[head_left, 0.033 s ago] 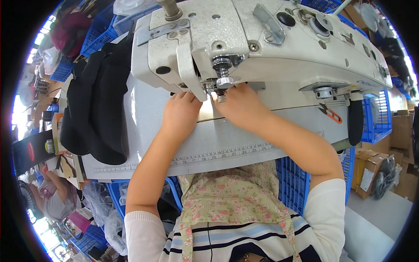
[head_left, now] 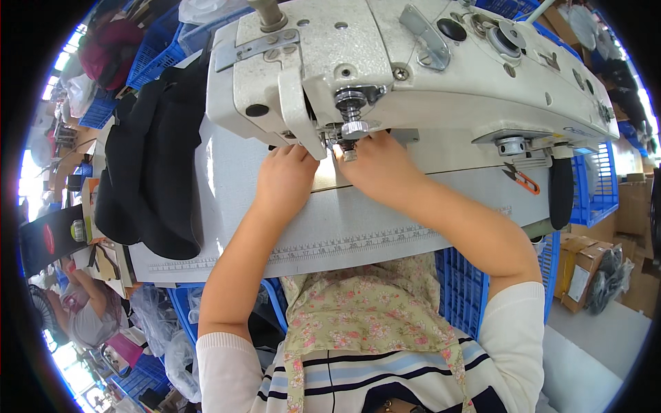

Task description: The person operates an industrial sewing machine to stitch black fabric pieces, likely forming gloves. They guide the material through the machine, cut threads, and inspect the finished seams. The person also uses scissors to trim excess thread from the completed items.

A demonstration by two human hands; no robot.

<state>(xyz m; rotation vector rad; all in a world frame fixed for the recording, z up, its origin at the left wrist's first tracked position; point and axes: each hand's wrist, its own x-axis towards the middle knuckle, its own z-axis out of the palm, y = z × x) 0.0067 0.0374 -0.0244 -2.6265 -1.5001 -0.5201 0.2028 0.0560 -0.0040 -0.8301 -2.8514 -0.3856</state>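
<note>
Both my hands are at the needle area of a white sewing machine [head_left: 413, 89], under its head. My left hand [head_left: 286, 177] lies left of the lit plate, its fingers curled and pressed together. Right of the needle, my right hand [head_left: 379, 165] is closed too, its fingertips hidden behind the presser parts. A sliver of something dark shows beside the fingers of each hand; what they hold is mostly hidden by the machine head. On the left of the table, a pile of black fabric pieces [head_left: 165, 165] hangs over the edge.
Orange-handled thread snips [head_left: 527, 182] lie on the grey table [head_left: 358, 213], right of my forearm. A printed ruler strip [head_left: 344, 244] runs along the near edge. Blue crates [head_left: 461, 289] stand below and around. Cardboard boxes [head_left: 582, 268] sit at right. Another person [head_left: 89, 310] sits at far left.
</note>
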